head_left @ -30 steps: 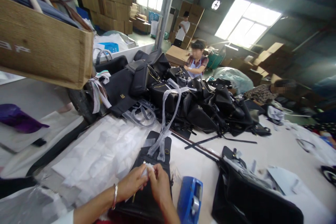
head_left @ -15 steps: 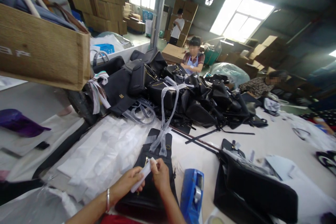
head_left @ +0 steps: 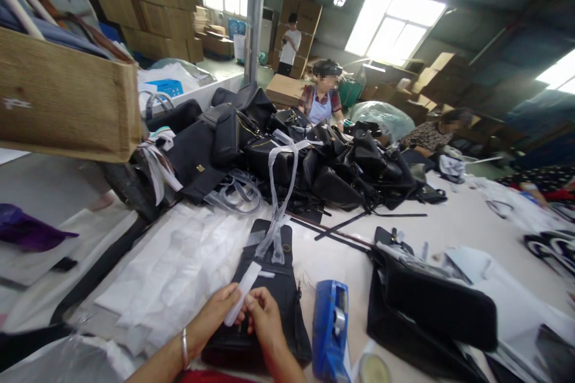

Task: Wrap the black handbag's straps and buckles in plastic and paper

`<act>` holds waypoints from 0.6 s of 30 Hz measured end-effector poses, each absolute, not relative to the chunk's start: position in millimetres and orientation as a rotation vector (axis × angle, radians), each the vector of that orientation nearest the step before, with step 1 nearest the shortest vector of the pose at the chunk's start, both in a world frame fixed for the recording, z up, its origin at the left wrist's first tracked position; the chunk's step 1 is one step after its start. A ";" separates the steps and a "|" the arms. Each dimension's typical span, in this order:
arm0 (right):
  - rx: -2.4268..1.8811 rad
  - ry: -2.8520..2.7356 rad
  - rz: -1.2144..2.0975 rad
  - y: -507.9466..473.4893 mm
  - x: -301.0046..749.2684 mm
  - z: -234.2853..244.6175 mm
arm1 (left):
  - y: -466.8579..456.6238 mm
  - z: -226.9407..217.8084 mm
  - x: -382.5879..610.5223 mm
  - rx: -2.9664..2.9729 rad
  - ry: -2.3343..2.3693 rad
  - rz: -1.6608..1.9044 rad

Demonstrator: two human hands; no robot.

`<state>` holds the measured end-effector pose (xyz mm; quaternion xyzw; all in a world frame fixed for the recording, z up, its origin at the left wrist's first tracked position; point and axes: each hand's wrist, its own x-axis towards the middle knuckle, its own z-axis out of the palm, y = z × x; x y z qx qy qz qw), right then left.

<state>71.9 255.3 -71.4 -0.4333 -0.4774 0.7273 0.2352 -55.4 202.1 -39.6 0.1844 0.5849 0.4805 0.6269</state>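
A black leather-look backpack [head_left: 274, 293] lies flat in front of me, its flap laid back and its upper straps [head_left: 275, 239] wrapped in clear plastic. My left hand [head_left: 223, 305] pinches a white strip [head_left: 246, 287] of thin, paper-like material that slants over the bag. Close beside it, my right hand [head_left: 267, 317] has thumb and fingers pressed together near the strip's lower part; what they grip is hidden. A small white piece [head_left: 266, 274] rests on the bag just beyond my fingers. To the right stands a blue tape dispenser [head_left: 330, 329].
Black bags [head_left: 314, 167] are heaped across the table's far side. White sheets [head_left: 175, 269] lie at left, another black bag [head_left: 431, 305] at right, and a tape roll [head_left: 374, 368] near the front. A burlap bag [head_left: 67, 96] juts in from the left. Co-workers [head_left: 321, 99] sit beyond the heap.
My right hand has come down from the strip's upper end to its lower part. A small white piece now shows on the bag. The view has shifted slightly right.
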 end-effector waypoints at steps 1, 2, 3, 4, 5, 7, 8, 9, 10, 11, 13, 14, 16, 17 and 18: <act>-1.192 -1.311 1.998 256.2 71.3 -70.9 | 201.6 -40.7 -55.2 0.430 1.345 1.097; -1.201 -1.319 1.993 257.1 70.7 -70.3 | 201.3 -42.2 -54.7 0.438 1.349 1.093; -1.217 -1.334 1.985 257.9 70.2 -69.6 | 201.0 -43.8 -54.1 0.450 1.352 1.090; -1.239 -1.359 1.970 258.6 69.8 -68.9 | 200.8 -45.3 -53.4 0.464 1.354 1.090; -1.264 -1.395 1.943 259.4 69.3 -68.2 | 200.8 -46.6 -52.5 0.479 1.356 1.093; -1.302 -1.497 1.851 260.9 68.6 -66.4 | 201.3 -47.8 -50.8 0.509 1.368 1.111; -1.313 -1.561 1.781 261.7 68.5 -65.2 | 202.1 -47.6 -50.0 0.520 1.371 1.119; -1.320 -1.635 1.693 262.4 68.5 -64.0 | 203.1 -46.8 -49.2 0.523 1.374 1.122; -1.325 -1.715 1.593 262.9 68.7 -62.6 | 204.4 -45.5 -48.6 0.519 1.376 1.121; -1.334 -1.794 1.489 263.1 69.0 -61.3 | 205.7 -43.9 -48.0 0.512 1.374 1.120; -1.367 -1.924 1.293 262.1 69.8 -59.2 | 207.9 -40.5 -46.8 0.497 1.368 1.119; -1.382 -1.967 1.221 260.9 70.2 -58.4 | 208.3 -39.1 -46.1 0.490 1.366 1.118; -1.399 -2.017 1.143 257.9 71.8 -57.1 | 207.6 -37.6 -44.4 0.480 1.360 1.101; -1.394 -2.029 1.136 256.6 73.7 -56.1 | 206.8 -37.8 -43.7 0.481 1.358 1.080; -1.377 -2.031 1.165 255.8 77.0 -54.6 | 206.2 -38.7 -43.2 0.480 1.364 1.058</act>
